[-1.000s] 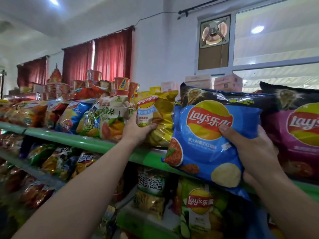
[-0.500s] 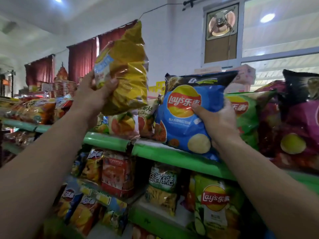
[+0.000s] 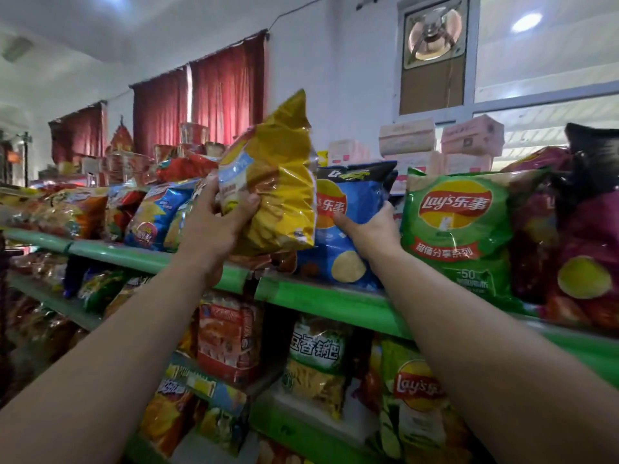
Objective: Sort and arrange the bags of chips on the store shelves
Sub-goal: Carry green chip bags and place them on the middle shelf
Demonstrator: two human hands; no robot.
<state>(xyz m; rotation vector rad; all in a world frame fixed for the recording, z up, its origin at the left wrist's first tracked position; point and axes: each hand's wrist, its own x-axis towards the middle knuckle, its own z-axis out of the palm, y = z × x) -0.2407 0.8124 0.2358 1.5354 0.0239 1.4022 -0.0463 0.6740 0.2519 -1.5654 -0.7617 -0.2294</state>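
Observation:
My left hand point(image 3: 217, 226) grips a yellow chip bag point(image 3: 281, 189) by its left edge and holds it tilted above the top green shelf point(image 3: 321, 296), overlapping the left side of a blue Lay's bag point(image 3: 348, 229). My right hand point(image 3: 371, 226) holds that blue bag at its right side; the bag stands upright on the top shelf. A green Lay's bag point(image 3: 459, 226) stands right beside it, and a purple Lay's bag point(image 3: 582, 256) stands further right.
Mixed snack bags point(image 3: 154, 216) crowd the top shelf to the left. Lower shelves point(image 3: 311, 430) hold more bags. Pink boxes point(image 3: 469, 142) are stacked behind the top shelf. Red curtains and a wall fan are at the back.
My left hand lifted the yellow bag off the shelf, then lowered it to the right, against the blue bag. My right hand moved the blue bag left and stood it next to the green bag.

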